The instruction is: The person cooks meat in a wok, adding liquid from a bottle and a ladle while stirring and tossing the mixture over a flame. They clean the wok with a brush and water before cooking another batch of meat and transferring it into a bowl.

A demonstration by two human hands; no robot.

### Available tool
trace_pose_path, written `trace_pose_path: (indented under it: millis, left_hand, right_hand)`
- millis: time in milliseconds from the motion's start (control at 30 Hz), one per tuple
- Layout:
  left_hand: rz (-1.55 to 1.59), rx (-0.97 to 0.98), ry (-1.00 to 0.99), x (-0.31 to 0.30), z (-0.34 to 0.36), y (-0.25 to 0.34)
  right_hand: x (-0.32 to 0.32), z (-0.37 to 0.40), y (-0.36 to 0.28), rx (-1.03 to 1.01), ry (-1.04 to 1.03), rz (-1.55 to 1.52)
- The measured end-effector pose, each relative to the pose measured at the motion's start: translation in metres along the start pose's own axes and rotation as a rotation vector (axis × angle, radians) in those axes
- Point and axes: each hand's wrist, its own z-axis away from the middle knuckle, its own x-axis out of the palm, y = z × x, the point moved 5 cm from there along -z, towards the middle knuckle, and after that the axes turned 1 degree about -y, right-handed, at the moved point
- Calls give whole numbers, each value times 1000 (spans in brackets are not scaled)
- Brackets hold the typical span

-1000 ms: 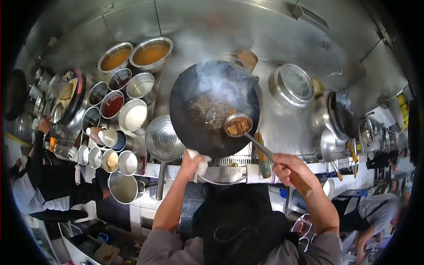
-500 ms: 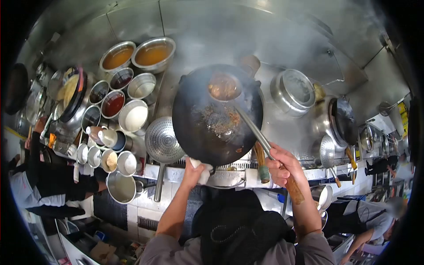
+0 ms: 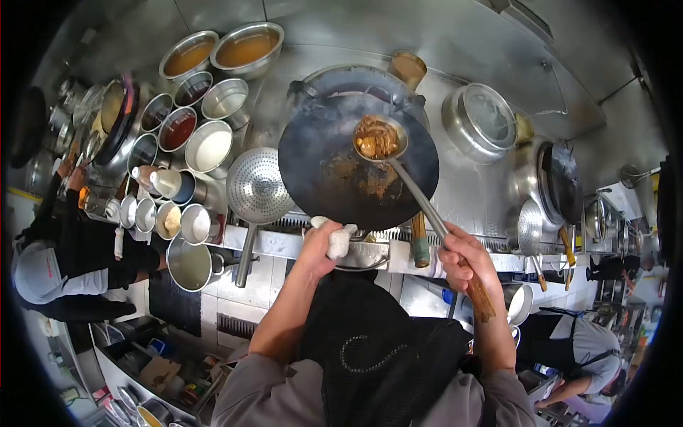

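My left hand (image 3: pixel 318 249) is closed on a folded white cloth (image 3: pixel 339 240) at the near rim of a dark wok (image 3: pixel 313 181). The wok sits tilted, off its ring (image 3: pixel 348 78), with brown residue on its inner surface. In my right hand (image 3: pixel 467 263) is the wooden handle of a metal ladle (image 3: pixel 421 199). Its bowl, over the wok, is full of brown sauced food (image 3: pixel 378 137). A perforated strainer (image 3: pixel 257 186) lies left of the wok, and a green-bound bamboo brush (image 3: pixel 420 245) stands at its near right.
Bowls of amber liquid (image 3: pixel 247 51), sauce pots (image 3: pixel 178 128) and a white-filled pot (image 3: pixel 209 147) stand left. A lidded steel pot (image 3: pixel 481 122) is at right, beyond it another wok (image 3: pixel 564 183). Co-workers are at far left (image 3: pixel 43 274) and lower right (image 3: pixel 594 349).
The wok has tilted up off the burner, exposing the ring behind it. The ladle has moved slightly right and nearer, now heaped with food. My left hand has shifted right with the cloth.
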Motion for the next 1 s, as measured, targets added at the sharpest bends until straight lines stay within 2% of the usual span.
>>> trace_pose_path:
  millis: [133, 233, 267, 367, 433, 500, 567, 600, 633, 733, 833, 900, 1000]
  left_hand:
    - [-40, -64, -29, 18, 7, 12]
    - [8, 5, 58, 30, 12, 9]
    - [1, 26, 59, 47, 26, 10]
    - [69, -40, 23, 10, -32, 2]
    - [23, -11, 24, 27, 0, 7]
    - [-43, -100, 67, 28, 7, 2]
    - [-25, -106, 77, 15, 16, -5]
    - [-4, -73, 45, 22, 7, 3]
    - [21, -50, 18, 28, -1, 9]
    - [-14, -89, -12, 21, 9, 1]
    - [49, -50, -16, 22, 0, 14]
    - [-27, -60, -33, 25, 11, 17]
    - [-125, 32, 19, 8, -4, 24]
  right_hand:
    - [-10, 2, -5, 20, 51, -21]
    - [-15, 5, -5, 2, 122, 32]
    - [-16, 5, -5, 2, 71, -42]
    - [-17, 1, -8, -21, 130, -111]
    - [-13, 4, -12, -72, 91, 40]
    - [-18, 5, -15, -95, 75, 32]
    - [-18, 2, -15, -56, 152, 26]
    - [-11, 5, -17, -70, 138, 105]
    - [-14, 4, -14, -39, 82, 21]
    - [-24, 2, -13, 7, 97, -27]
    - [-21, 1, -12, 23, 109, 38]
    - [-22, 1, -15, 45, 99, -10]
    - [-19, 1, -21, 122, 147, 94]
